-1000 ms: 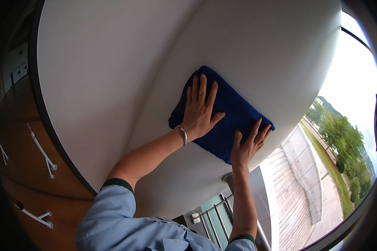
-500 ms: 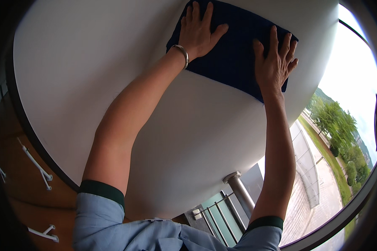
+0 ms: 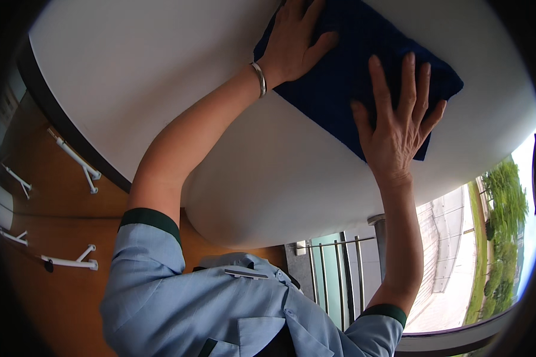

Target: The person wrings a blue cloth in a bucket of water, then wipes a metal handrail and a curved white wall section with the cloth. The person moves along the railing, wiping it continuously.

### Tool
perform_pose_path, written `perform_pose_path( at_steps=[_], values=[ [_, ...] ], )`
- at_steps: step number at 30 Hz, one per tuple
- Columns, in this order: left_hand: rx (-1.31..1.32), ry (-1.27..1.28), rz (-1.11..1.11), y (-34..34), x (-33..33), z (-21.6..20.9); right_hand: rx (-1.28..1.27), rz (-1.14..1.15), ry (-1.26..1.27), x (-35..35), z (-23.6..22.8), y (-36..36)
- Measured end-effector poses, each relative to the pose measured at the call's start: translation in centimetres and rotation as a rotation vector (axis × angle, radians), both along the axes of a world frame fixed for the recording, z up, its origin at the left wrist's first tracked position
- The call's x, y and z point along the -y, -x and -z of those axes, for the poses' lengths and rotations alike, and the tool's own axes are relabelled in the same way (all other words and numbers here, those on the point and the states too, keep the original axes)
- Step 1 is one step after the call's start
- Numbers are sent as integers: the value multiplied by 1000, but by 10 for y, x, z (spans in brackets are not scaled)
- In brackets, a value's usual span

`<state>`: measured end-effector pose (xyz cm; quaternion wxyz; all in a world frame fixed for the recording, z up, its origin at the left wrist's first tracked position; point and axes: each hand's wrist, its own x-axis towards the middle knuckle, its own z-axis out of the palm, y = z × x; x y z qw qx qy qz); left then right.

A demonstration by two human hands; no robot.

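Nearest: light blue woven shirt w/ dark green cuff bands on the short sleeves, collar and a small pale clip at chest. Both bare forearms run up from it. Left wrist carries a thin, smooth silver metal bangle.

Left hand lies flat, palm down, fingers together and thumb out, pressed on the near-left part of a dark blue cloth; fingertips run out of frame at the top. Right hand also flat, fingers splayed wide, pressing the cloth's near-right edge. Neither hand grips – open palms only.

Cloth is folded, roughly rectangular, soft matte nap w/ faint grid weave, lying on a big white rounded surface, smooth and matte, curved edge.

Beyond: orange-brown wood panels w/ white bar handles at left; steel railing w/ thin vertical bars, paved ground and green trees at right.
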<state>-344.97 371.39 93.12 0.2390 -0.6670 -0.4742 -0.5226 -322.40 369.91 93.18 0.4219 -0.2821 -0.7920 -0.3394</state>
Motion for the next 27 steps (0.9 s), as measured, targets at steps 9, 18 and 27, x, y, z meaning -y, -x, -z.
perform_pose_path(
  at_steps=[9, 18, 27],
  values=[
    [143, 128, -34, 46, 42, 181, 526, -147, 120, 33, 137, 34],
    [434, 384, -146, 50, 106, 300, 895, -230, 100, 60, 209, 72],
    [1136, 797, -536, 11, 172, 457, 1173, -341, 271, 80, 281, 138]
  ],
)
